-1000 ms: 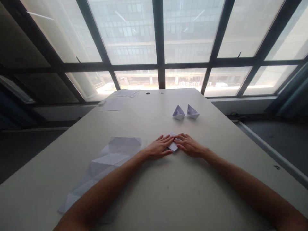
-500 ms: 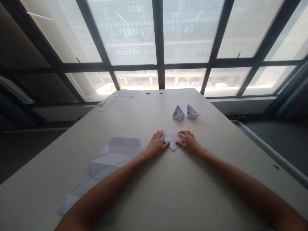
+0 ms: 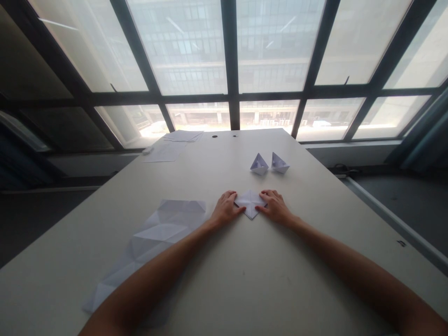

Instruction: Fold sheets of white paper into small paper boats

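Note:
A small white folded paper diamond lies flat on the pale table, between my two hands. My left hand has its fingers curled at the diamond's left corner, with the thumb under its lower left edge. On the other side, my right hand pinches the right corner, fingers bent and close together. Both forearms stretch across the table toward it.
Two folded paper boats stand just beyond the hands. A large creased sheet lies to the left. Flat sheets rest at the far left edge, below a wall of windows.
My hands have moved apart from the middle of the paper to its left and right corners, uncovering the diamond. My left fingers have since curled in at the corner.

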Motion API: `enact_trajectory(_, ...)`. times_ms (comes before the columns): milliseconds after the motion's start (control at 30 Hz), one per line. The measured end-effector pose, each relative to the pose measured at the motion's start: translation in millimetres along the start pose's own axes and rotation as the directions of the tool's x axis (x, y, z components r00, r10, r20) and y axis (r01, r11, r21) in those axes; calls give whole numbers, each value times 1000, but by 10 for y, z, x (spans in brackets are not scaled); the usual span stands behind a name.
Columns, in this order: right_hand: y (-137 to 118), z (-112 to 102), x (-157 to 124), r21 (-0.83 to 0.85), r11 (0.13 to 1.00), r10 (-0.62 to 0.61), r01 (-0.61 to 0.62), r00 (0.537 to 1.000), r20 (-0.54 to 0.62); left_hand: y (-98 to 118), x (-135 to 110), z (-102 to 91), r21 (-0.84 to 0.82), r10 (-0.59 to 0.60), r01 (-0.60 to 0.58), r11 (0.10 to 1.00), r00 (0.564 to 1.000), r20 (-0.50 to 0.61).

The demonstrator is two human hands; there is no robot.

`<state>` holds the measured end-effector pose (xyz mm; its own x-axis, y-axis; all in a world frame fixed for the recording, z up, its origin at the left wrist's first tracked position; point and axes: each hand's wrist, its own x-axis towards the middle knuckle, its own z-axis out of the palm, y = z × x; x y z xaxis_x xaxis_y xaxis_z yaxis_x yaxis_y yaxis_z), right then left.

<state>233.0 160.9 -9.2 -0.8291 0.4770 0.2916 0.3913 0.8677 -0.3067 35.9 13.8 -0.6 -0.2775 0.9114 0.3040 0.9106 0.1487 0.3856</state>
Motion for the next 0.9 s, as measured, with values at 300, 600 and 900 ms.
enact_trajectory(300, -23, -45, -24, 8, 999, -35, 35, 999, 4, -20, 19, -24, -27, 31, -29, 999, 997, 76)
enact_trajectory(600, -27, -20, -11, 16, 1000, -15, 15, 999, -33, 44, -6, -77, -136, 56, -57, 989, 998, -15)
enact_trajectory(900, -55, -55, 0, -5, 1000, 29, -30, 997, -74, 105, -8, -154, 27, -15, 16, 1000, 1000, -19)
